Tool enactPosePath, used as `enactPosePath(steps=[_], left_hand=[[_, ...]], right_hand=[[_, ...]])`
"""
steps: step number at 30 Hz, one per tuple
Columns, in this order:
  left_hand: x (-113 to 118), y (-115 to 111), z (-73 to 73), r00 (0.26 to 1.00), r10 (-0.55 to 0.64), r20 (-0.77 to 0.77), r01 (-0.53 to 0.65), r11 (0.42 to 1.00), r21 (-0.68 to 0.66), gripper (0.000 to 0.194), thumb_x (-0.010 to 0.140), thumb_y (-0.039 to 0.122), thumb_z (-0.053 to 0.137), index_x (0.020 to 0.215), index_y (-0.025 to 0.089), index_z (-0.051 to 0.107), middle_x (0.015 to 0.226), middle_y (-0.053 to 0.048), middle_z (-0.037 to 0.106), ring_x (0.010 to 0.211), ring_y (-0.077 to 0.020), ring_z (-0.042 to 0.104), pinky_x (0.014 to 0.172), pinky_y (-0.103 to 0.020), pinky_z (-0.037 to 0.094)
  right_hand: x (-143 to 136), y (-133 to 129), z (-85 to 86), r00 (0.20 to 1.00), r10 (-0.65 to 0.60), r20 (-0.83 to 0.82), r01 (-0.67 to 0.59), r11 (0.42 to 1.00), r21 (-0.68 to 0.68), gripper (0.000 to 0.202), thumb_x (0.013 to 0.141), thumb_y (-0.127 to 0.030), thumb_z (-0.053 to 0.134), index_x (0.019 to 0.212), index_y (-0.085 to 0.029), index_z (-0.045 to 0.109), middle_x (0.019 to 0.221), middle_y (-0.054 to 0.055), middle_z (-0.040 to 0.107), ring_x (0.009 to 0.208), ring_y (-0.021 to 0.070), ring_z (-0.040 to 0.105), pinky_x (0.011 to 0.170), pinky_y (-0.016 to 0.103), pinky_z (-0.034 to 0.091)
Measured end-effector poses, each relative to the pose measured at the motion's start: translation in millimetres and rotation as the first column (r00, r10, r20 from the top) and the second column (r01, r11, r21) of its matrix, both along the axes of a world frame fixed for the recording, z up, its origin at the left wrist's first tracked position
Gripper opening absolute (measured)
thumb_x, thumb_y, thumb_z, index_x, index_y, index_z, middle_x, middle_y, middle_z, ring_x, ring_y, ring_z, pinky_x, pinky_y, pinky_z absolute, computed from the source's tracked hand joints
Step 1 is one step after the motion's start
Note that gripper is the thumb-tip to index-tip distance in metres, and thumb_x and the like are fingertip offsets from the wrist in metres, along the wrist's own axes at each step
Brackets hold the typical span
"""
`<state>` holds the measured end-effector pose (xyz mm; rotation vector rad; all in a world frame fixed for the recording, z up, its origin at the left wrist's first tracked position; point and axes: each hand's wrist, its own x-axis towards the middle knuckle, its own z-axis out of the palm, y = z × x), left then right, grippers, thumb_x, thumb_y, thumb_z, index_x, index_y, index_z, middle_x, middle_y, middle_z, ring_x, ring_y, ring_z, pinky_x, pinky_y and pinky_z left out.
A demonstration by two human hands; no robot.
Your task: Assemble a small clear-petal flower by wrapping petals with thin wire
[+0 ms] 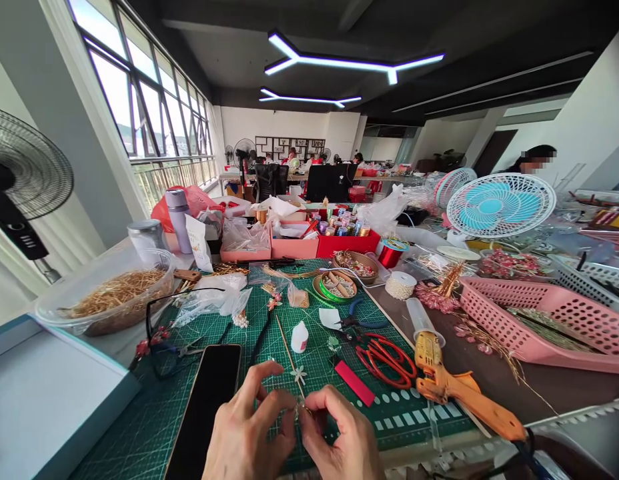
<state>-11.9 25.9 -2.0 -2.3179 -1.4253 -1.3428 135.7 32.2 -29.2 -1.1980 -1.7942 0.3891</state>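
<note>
Close to the front edge of the green cutting mat (317, 363), my two hands meet at the fingertips. My right hand (342, 433) is closed in a pinch at the lower end of a thin tan stick (285, 339). A small pale flower (298, 375) with narrow petals shows along the stick, just beyond my fingertips. My left hand (249, 420) has its thumb and a finger pinched beside the right ones, on something too small to make out. A white glue bottle (299, 338) stands just past the flower. To the left lies a black phone (205, 413).
Right of my hands lie a red bar (354, 383), red-handled scissors (387, 360), blue-handled pliers (362, 323) and an orange glue gun (469, 397). Eyeglasses (148, 320) and a box lid (54, 407) are left. Bead trays (334, 285) sit behind; a pink basket (539, 293) stands right.
</note>
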Motion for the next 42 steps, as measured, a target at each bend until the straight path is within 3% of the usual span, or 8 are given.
enactPosePath(steps=[8, 11, 15, 21, 26, 31, 37, 42], left_hand=[[-14.4, -3.0, -0.2, 0.933, -0.052, -0.356, 0.152, 0.953, 0.261, 0.018, 0.081, 0.013, 0.049, 0.094, 0.018, 0.062, 0.094, -0.014, 0.062, 0.067, -0.0165, 0.062, 0.056, -0.026, 0.053], [-6.7, -2.7, -6.7, 0.989, -0.007, -0.146, 0.041, 0.972, 0.23, 0.017, 0.076, 0.009, 0.054, 0.084, 0.021, 0.063, 0.093, -0.009, 0.059, 0.055, -0.0097, 0.057, 0.045, -0.018, 0.047], [7.5, -3.0, -16.7, 0.972, 0.108, 0.209, -0.101, 0.994, -0.04, 0.015, 0.07, 0.01, 0.054, 0.068, 0.023, 0.063, 0.095, -0.006, 0.055, 0.047, -0.0062, 0.052, 0.042, -0.019, 0.045], [9.9, -5.2, -17.3, 0.946, 0.169, 0.276, -0.109, 0.969, -0.222, 0.01, 0.068, 0.017, 0.057, 0.065, 0.022, 0.065, 0.085, -0.004, 0.059, 0.036, -0.0041, 0.045, 0.036, -0.019, 0.043], [11.2, -5.0, -18.1, 0.92, 0.155, 0.36, -0.041, 0.951, -0.307, 0.01, 0.07, 0.02, 0.058, 0.063, 0.021, 0.064, 0.08, -0.003, 0.06, 0.037, -0.0053, 0.049, 0.038, -0.019, 0.043], [17.2, -7.0, -22.1, 0.891, 0.165, 0.423, -0.064, 0.968, -0.242, 0.011, 0.073, 0.022, 0.057, 0.065, 0.021, 0.063, 0.08, -0.002, 0.057, 0.036, -0.0043, 0.042, 0.034, -0.019, 0.037], [22.1, -11.7, -25.4, 0.897, 0.113, 0.427, -0.113, 0.993, -0.026, 0.011, 0.076, 0.015, 0.058, 0.071, 0.024, 0.064, 0.087, -0.002, 0.056, 0.042, -0.0054, 0.05, 0.038, -0.02, 0.039], [22.3, -12.5, -26.3, 0.868, 0.11, 0.485, -0.09, 0.994, -0.066, 0.006, 0.076, 0.02, 0.058, 0.071, 0.022, 0.061, 0.083, 0.0, 0.056, 0.035, -0.0034, 0.04, 0.033, -0.02, 0.033]], right_hand=[[3.3, 1.0, 9.8, 0.998, 0.069, -0.012, -0.07, 0.984, -0.167, 0.016, 0.082, -0.027, 0.045, 0.069, -0.019, 0.051, 0.061, 0.0, 0.057, 0.055, 0.0127, 0.052, 0.053, 0.022, 0.043], [5.0, 2.5, 12.0, 0.995, 0.096, -0.033, -0.1, 0.974, -0.201, 0.017, 0.082, -0.027, 0.044, 0.069, -0.019, 0.05, 0.062, 0.0, 0.057, 0.056, 0.0132, 0.054, 0.053, 0.022, 0.044], [5.7, 3.6, 11.0, 0.994, 0.1, -0.031, -0.104, 0.978, -0.181, 0.016, 0.083, -0.026, 0.043, 0.07, -0.019, 0.049, 0.063, 0.0, 0.056, 0.056, 0.0128, 0.054, 0.054, 0.021, 0.045], [6.2, 1.8, 10.2, 0.991, 0.126, -0.037, -0.131, 0.974, -0.182, 0.016, 0.083, -0.027, 0.044, 0.071, -0.018, 0.05, 0.064, 0.001, 0.056, 0.057, 0.0132, 0.054, 0.055, 0.021, 0.044], [6.8, 2.0, 18.5, 0.978, 0.135, -0.156, -0.18, 0.928, -0.325, 0.02, 0.082, -0.033, 0.046, 0.07, -0.017, 0.051, 0.064, 0.001, 0.056, 0.058, 0.0131, 0.052, 0.055, 0.021, 0.043], [5.4, 4.0, 23.3, 0.933, 0.117, -0.34, -0.268, 0.858, -0.439, 0.027, 0.079, -0.04, 0.052, 0.067, -0.016, 0.052, 0.059, -0.002, 0.05, 0.053, 0.0105, 0.044, 0.05, 0.02, 0.037], [-1.9, 1.9, 18.7, 0.893, -0.002, -0.451, -0.179, 0.917, -0.358, 0.031, 0.075, -0.045, 0.056, 0.063, -0.016, 0.055, 0.057, -0.001, 0.053, 0.052, 0.0109, 0.044, 0.049, 0.02, 0.037], [-4.8, -1.1, 19.2, 0.887, -0.021, -0.46, -0.137, 0.942, -0.308, 0.027, 0.075, -0.042, 0.057, 0.064, -0.017, 0.056, 0.058, -0.001, 0.054, 0.053, 0.0113, 0.048, 0.05, 0.02, 0.039]])
